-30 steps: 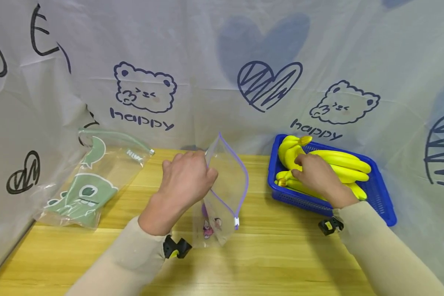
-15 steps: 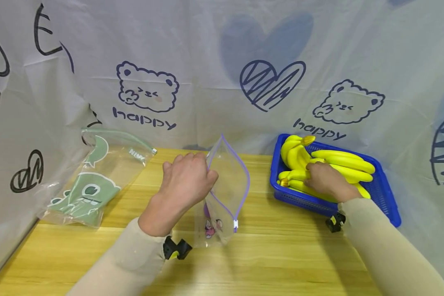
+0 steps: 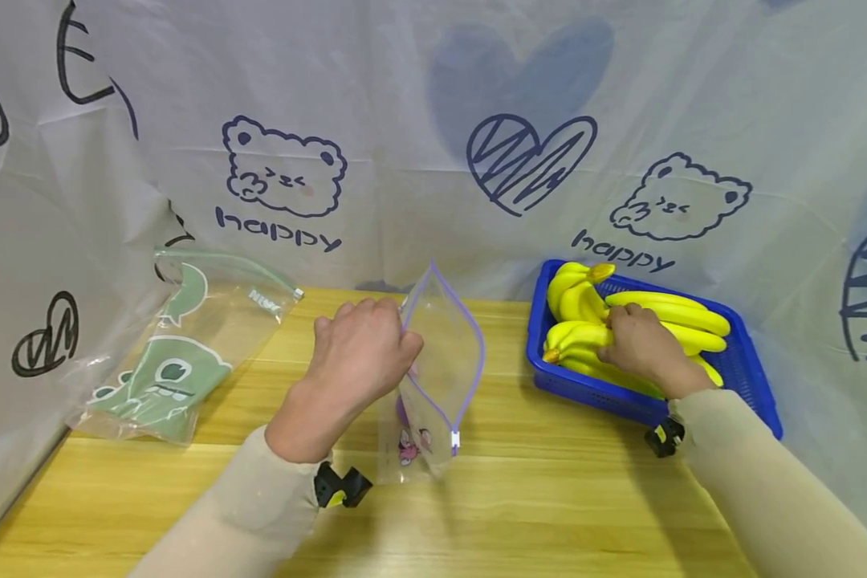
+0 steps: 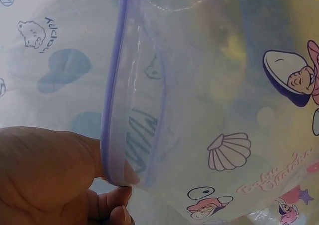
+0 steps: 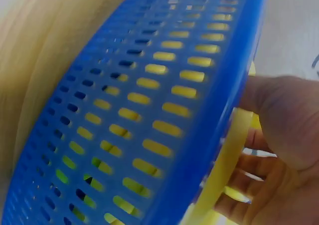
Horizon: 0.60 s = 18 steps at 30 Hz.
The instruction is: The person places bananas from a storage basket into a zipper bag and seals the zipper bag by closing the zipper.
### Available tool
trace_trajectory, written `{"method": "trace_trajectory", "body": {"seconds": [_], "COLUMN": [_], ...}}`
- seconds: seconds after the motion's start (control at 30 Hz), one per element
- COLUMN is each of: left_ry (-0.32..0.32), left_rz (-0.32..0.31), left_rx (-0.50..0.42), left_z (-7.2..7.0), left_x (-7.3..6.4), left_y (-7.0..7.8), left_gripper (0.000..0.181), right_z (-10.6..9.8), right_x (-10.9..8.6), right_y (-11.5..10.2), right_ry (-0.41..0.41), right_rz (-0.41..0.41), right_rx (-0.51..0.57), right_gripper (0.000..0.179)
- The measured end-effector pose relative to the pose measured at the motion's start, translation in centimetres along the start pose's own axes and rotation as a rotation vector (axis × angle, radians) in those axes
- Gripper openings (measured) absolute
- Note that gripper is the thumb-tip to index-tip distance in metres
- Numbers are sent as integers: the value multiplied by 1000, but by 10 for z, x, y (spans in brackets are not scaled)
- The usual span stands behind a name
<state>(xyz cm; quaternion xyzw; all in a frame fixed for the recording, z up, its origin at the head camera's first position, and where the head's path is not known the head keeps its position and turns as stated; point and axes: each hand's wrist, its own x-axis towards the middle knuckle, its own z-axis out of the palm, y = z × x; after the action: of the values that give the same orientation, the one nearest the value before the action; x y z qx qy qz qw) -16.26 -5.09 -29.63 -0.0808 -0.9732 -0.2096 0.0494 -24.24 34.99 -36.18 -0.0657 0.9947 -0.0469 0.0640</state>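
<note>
My left hand (image 3: 361, 345) pinches the edge of a clear zip bag (image 3: 441, 369) with a purple seal and a white slider. In the left wrist view, thumb and fingertips hold the bag's purple rim (image 4: 113, 95); its mouth gapes in the head view, and cartoon prints show on its side. My right hand (image 3: 646, 345) reaches into the blue basket (image 3: 600, 403) and grips a bunch of bananas (image 3: 581, 341). In the right wrist view, the thumb and curled fingers lie around a yellow banana (image 5: 224, 160) behind the basket's wall; part of the grip is hidden there.
A second clear zip bag (image 3: 166, 361) with a green seal and a green dinosaur print leans at the left. More bananas (image 3: 665, 309) lie at the back of the basket. A printed white cloth (image 3: 405, 104) hangs behind the wooden table (image 3: 520, 498).
My right hand has moved slightly right and deeper among the bananas, and the front bunch has shifted under it. The left hand stays at the purple-sealed bag.
</note>
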Motion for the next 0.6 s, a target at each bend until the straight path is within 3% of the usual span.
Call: {"method": "trace_trajectory", "body": {"seconds": [0.13, 0.33, 0.6], "left_ry": [-9, -12, -15], "left_rz": [-1, -7, -10], "left_rx": [-5, -4, -6], "left_z": [-1, -2, -3], "left_x": [1, 1, 2], "left_y": [-1, 0, 1], "left_gripper": [20, 20, 19], "right_z": [-4, -14, -18], "right_x": [3, 8, 6], "right_y": [2, 5, 5], "right_ry": [-51, -147, -148], "right_rz": [-29, -29, -42], "right_rx": [-1, -25, -92], "right_gripper": [53, 63, 78]}}
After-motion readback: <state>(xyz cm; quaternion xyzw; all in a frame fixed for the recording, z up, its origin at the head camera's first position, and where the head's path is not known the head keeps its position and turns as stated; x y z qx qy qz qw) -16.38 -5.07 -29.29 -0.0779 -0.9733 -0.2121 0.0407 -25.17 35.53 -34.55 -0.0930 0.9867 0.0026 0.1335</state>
